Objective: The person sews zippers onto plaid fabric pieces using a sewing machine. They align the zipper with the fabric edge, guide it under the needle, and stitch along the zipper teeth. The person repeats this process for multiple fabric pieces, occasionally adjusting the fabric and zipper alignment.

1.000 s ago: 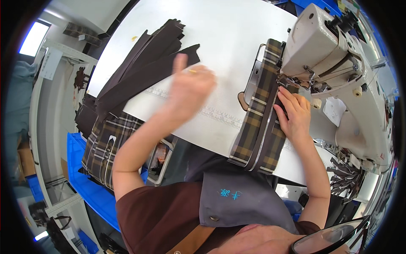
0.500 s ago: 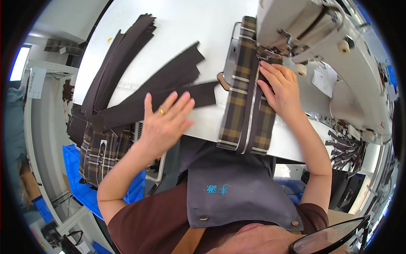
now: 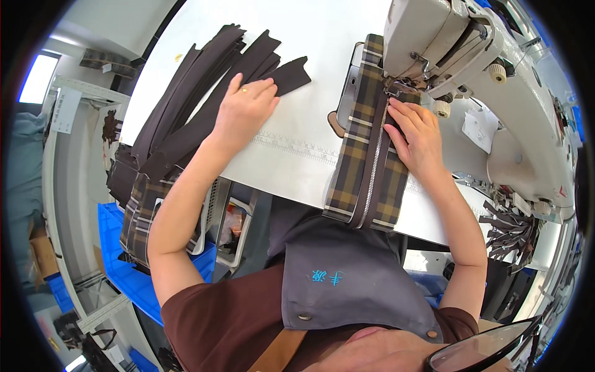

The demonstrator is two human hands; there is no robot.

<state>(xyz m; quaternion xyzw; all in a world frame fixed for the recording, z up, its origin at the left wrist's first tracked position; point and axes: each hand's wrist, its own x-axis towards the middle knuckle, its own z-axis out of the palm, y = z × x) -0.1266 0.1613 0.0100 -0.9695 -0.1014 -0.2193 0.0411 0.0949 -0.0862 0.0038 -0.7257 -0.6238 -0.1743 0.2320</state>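
Zipper-stitching, apparently in hand, next needs guiding: your right hand [image 3: 418, 141], fingers extended, presses the zippered plaid panel [image 3: 348, 180] under the sewing machine [image 3: 421, 28]; your half-open left hand [image 3: 245, 118], grip indeterminable, overlies fabric strips [image 3: 193, 129] left of it.

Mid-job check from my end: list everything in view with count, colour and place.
table: 1, white with ruler marks, centre
sewing machine: 1, white, right
plaid piece: 1, brown and olive, under the sewing machine's head
zipper: 1, silver teeth on dark tape, along the plaid piece
dark strips: several, dark brown, table's left side
metal piece: 1, silver, left of the plaid piece
paper: 1, white, by the machine's arm
scraps: many, dark, far right
plaid bundle: 1, brown, lower left
large bin: 1, blue, by the plaid bundle
shelving: 1, pale, far left
Other background items: too blurred to count
apron: 1, grey, on the person
glasses: 1 pair, black-framed, bottom right
left hand: 1, gold ring, over the dark strips
right hand: 1, bare, on the plaid piece
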